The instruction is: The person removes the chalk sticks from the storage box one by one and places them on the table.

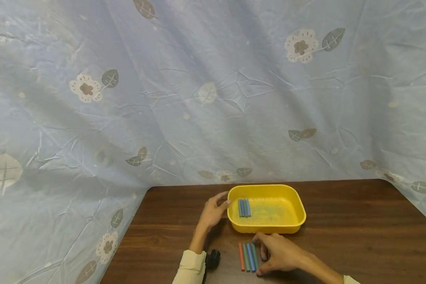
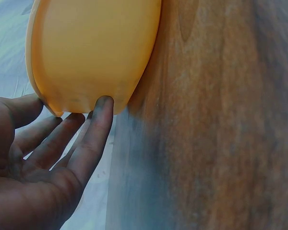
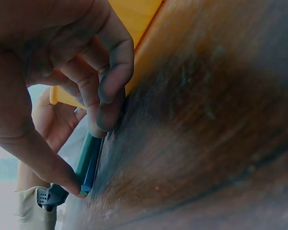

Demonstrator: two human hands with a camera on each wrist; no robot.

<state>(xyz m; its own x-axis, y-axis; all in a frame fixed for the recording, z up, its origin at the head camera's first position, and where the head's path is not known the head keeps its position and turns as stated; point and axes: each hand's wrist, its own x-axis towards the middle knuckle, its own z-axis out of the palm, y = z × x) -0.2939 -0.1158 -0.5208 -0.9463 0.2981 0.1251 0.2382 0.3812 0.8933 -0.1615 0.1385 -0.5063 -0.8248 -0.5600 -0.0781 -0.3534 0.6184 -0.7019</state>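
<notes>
A row of several chalk sticks [image 1: 247, 257], red, green and blue, lies side by side on the table. My right hand [image 1: 279, 252] pinches the rightmost green chalk stick [image 1: 255, 254] end to end, thumb at the near end and fingertips at the far end. In the right wrist view this green stick [image 3: 85, 155] shows between them, a blue one beside it. A yellow tray [image 1: 268, 228] stands behind the row. My left hand [image 1: 212, 211] touches its left end, thumb at the rim and nearly straight fingers against the outer wall [image 2: 93, 57]. Dark smudges mark the fingertips.
Inside the tray, several blue and green chalk sticks [image 1: 244, 208] line up at the left, with chalk dust on the floor to their right. A black device [image 1: 213, 259] sits at the left wrist. Patterned cloth [image 1: 206, 118] hangs behind the brown wooden table [image 1: 358, 225].
</notes>
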